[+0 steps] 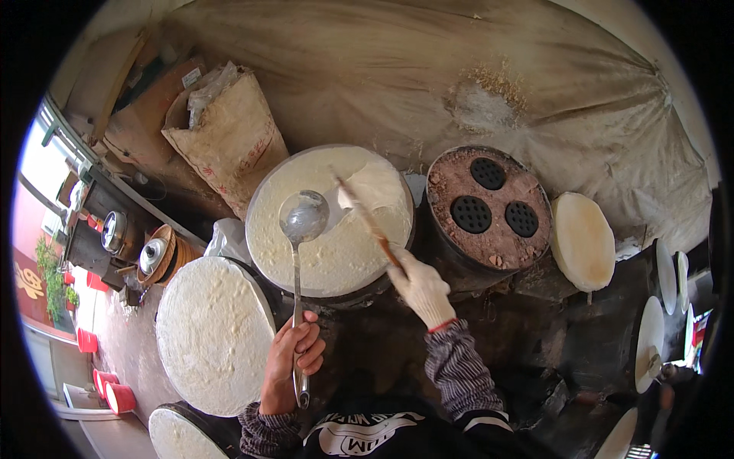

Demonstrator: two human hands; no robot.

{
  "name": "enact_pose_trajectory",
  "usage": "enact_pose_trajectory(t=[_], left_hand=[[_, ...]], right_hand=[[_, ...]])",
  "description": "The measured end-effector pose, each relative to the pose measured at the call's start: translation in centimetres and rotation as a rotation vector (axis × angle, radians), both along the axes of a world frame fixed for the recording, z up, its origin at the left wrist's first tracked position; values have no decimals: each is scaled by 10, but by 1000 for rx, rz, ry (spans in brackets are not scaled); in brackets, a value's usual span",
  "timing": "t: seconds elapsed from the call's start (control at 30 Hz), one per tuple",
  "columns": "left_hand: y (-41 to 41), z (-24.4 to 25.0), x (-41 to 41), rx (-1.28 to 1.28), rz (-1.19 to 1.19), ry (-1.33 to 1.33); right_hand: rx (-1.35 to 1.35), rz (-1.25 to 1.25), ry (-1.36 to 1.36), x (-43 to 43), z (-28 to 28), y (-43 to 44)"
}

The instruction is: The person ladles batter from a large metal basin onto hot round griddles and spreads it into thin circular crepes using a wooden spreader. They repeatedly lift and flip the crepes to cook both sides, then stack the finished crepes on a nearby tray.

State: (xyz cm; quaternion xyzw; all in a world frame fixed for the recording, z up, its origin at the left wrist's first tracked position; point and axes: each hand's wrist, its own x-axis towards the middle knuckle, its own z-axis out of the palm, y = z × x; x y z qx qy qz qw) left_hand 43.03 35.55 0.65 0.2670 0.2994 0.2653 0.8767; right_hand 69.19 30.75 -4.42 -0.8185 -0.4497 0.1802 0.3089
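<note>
My bare left hand (293, 351) is closed around the handle of a metal ladle (304, 217), whose bowl is over a round griddle (298, 264) coated with pale batter. My right hand (421, 290), in a white knit glove, grips a thin wooden stick (367, 221) that slants up and left across the same griddle. Near the stick's far part, a smoother, whiter patch of batter (375, 183) has a ragged edge. Whether the stick touches the batter I cannot tell.
Right of the griddle stands a drum top (438, 229) with several perforated coal briquettes (471, 214), then a pale round flatbread (584, 241). More batter-coated rounds (215, 338) lie at the left. A worn paper sack (229, 137) stands behind, before a stained cloth sheet (373, 69).
</note>
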Motion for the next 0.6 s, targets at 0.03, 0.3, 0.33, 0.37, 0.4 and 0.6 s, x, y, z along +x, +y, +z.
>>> enact_pose_trajectory(t=[0.03,0.3,0.33,0.37,0.4,0.6], left_hand=[[-1,1,-1,8,-3,-12],[-9,0,1,16,-39,-36],[-11,2,2,10,-39,-30],[-13,5,1,8,-34,-16],[-16,6,-2,12,-15,4],[-18,7,0,20,41,45]], right_hand=[[161,-5,-22,4,-3,-15],[-133,-22,285,8,-5,-8],[43,19,176,14,-11,-10],[219,61,66,24,-17,-15],[137,40,57,31,2,-14],[-91,44,390,64,1,9]])
